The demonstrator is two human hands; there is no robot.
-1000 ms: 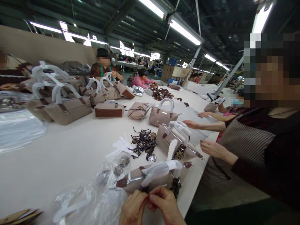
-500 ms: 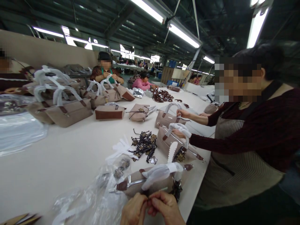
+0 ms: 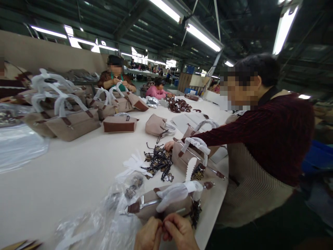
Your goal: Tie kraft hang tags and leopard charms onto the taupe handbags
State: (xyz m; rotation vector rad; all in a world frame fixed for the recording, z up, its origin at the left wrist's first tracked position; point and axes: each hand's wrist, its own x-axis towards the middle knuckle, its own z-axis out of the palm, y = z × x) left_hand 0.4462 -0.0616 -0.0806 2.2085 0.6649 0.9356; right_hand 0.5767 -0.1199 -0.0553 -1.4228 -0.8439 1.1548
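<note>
My left hand (image 3: 148, 233) and my right hand (image 3: 180, 230) meet at the bottom centre, fingertips pinched together. Whatever they pinch is too small or hidden to make out. Just beyond them lies a beige handbag (image 3: 166, 205) with brown leather tabs, a zipper and a handle wrapped in white (image 3: 173, 197). A dark beaded charm (image 3: 195, 211) hangs at the bag's right end, close to my right hand. To the left of the bag is crumpled clear plastic (image 3: 85, 225) with metallic pieces in it.
Black cords with patterned charms (image 3: 158, 161) lie heaped beyond the bag, beside white gloves (image 3: 134, 163). A co-worker in a striped apron (image 3: 256, 184) stands at the right table edge. More handbags (image 3: 74, 123) stand at left; brown leather pieces (image 3: 178, 104) lie farther back.
The co-worker at right has leaned forward and stretched an arm over the bags to the heap of charms. My hands stay pinched together in nearly the same place.
</note>
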